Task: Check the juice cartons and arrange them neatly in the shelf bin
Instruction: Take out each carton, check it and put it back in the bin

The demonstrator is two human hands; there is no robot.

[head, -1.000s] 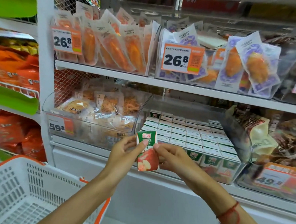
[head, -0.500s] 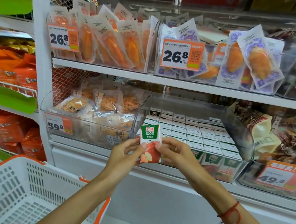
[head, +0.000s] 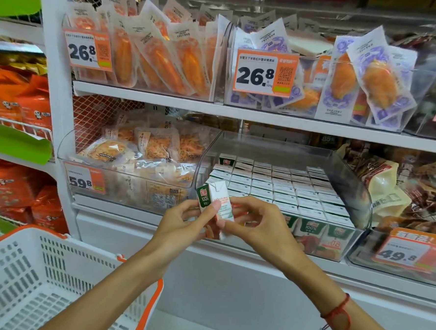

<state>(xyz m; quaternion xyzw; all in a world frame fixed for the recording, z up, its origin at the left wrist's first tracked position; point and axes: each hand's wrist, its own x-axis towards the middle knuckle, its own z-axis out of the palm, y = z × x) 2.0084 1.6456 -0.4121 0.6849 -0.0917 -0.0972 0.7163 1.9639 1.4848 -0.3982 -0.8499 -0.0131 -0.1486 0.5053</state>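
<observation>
A small green-and-white juice carton (head: 216,198) is held between both hands just in front of the clear shelf bin (head: 353,188). It is turned so its white side panel faces me. My left hand (head: 180,223) grips its left edge and lower part. My right hand (head: 256,223) pinches its right side. Inside the bin, several rows of the same cartons (head: 281,189) stand packed upright, their tops showing. The front-left corner of the bin is hidden behind the held carton.
A white basket with orange handles (head: 26,280) sits at lower left. Clear bins of packaged snacks (head: 135,159) flank the juice bin, with price tags (head: 266,73) on the fronts. Another shelf of pouches (head: 167,57) runs above.
The carton has risen slightly and been rotated in both hands, from its front apple picture facing me to its white side panel facing me.
</observation>
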